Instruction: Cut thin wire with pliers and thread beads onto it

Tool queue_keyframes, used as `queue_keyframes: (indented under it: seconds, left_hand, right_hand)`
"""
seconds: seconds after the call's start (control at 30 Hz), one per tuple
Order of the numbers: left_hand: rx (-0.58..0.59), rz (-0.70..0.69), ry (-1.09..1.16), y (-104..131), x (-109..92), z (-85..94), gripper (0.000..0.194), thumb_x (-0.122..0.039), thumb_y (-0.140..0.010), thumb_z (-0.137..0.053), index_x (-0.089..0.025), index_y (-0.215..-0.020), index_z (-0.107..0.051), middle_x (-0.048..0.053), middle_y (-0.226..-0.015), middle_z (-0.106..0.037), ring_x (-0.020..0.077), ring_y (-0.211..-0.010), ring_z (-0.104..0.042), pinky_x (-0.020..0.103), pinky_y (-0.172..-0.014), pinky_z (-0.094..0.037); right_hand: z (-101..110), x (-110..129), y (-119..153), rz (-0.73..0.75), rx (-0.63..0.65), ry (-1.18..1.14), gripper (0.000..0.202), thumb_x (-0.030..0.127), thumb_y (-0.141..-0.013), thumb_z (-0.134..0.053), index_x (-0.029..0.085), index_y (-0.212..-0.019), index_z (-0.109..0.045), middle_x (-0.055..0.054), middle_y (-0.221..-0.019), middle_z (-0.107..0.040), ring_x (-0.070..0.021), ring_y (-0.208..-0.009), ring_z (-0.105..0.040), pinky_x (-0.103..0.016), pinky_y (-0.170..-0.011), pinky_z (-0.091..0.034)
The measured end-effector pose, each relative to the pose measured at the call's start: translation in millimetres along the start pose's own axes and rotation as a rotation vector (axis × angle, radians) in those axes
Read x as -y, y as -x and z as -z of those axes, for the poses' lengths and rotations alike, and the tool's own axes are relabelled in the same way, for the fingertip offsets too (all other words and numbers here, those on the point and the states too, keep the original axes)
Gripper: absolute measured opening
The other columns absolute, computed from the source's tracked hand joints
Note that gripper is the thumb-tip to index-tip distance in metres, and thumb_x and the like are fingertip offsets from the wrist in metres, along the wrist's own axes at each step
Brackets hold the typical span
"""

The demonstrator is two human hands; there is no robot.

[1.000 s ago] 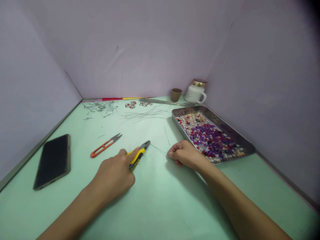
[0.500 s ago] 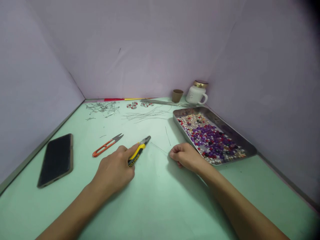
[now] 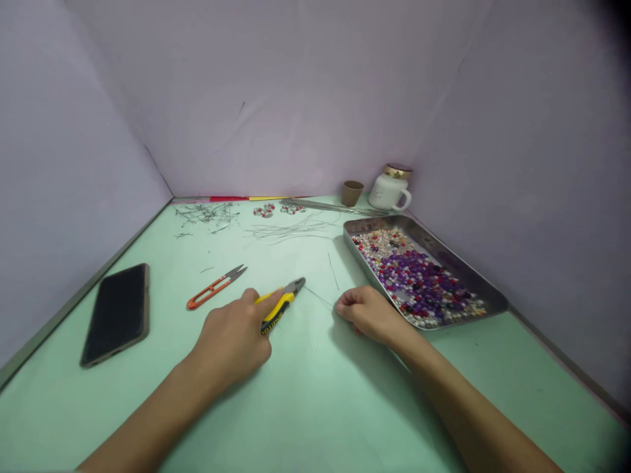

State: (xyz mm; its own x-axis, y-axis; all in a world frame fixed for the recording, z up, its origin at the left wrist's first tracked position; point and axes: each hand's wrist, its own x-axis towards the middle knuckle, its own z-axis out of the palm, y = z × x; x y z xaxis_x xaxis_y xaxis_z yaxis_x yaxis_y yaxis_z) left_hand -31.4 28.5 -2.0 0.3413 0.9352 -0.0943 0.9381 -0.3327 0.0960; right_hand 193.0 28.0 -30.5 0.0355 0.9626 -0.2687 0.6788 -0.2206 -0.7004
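Pliers (image 3: pixel 282 307) have shifted since the previous frame: nose now meets the end of the held wire (image 3: pixel 318 296), where a small gap showed before. Fingers of the left hand (image 3: pixel 233 340) are closed around the yellow-and-black handles, one digit lying along them toward the nose. Fingers of the right hand (image 3: pixel 365 314) are pinched on the other end of the held wire, which spans between pliers and fingertips, above or on the green tabletop (image 3: pixel 315 407). Cannot tell whether the nose is clamped on it.

Just beyond the right hand: one loose wire (image 3: pixel 334 271), lying flat. Beside that hand, metal tray (image 3: pixel 446 253) holding mixed beads (image 3: pixel 424 279), purple, red, white and dark. Beyond the left hand: orange snips (image 3: pixel 214 288), blades apart; farther left, dark phone (image 3: pixel 117 312), lying flat.

Far side, left to right: tangled wire pieces (image 3: pixel 207 213), two red-and-clear bead clusters (image 3: pixel 264 210), long thin rods (image 3: pixel 335 207), brown cup (image 3: pixel 351 194), lidded white mug (image 3: pixel 388 192). Fine wire strands (image 3: pixel 290 228) lie nearer than the clusters.
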Motion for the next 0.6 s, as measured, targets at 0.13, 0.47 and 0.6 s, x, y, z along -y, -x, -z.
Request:
queue_keyframes:
  seconds: [0.13, 0.47, 0.6]
  left_hand:
    - [0.010, 0.058, 0.021, -1.4, 5.6, 0.6, 0.059, -0.023, -0.069, -0.042, -0.042, -0.124, -0.034, 0.002, -0.087, -0.056, 0.0195, -0.068, -0.056, 0.027, -0.051, -0.031]
    - [-0.128, 0.229, 0.115, -2.3, 27.2, -6.9, 0.050, -0.039, -0.070, -0.047, -0.039, -0.119, -0.041, 0.005, -0.110, -0.054, 0.0279, -0.101, -0.050, 0.038, -0.072, -0.040]
    - [-0.148, 0.304, 0.110, -5.5, 37.2, -8.0, 0.050, -0.041, -0.073, -0.044, -0.036, -0.122, -0.039, 0.007, -0.111, -0.052, 0.0260, -0.091, -0.054, 0.038, -0.071, -0.041]
  right_hand:
    - [-0.3, -0.6, 1.6, 0.020, -0.018, -0.006, 0.015, 0.021, -0.064, -0.048, 0.016, -0.055, -0.058, 0.001, -0.039, -0.047, -0.0114, -0.042, -0.043, -0.022, -0.045, -0.028]
    - [-21.3, -8.4, 5.1, 0.220, -0.180, -0.151, 0.021, 0.033, -0.074, -0.044, 0.016, -0.065, -0.053, 0.001, -0.057, -0.048, -0.0129, -0.055, -0.042, -0.023, -0.051, -0.032]
    - [-28.2, -6.0, 7.8, 0.293, -0.144, -0.203, 0.024, 0.037, -0.075, -0.044, 0.016, -0.065, -0.052, 0.001, -0.058, -0.046, -0.0133, -0.056, -0.042, -0.023, -0.052, -0.033]
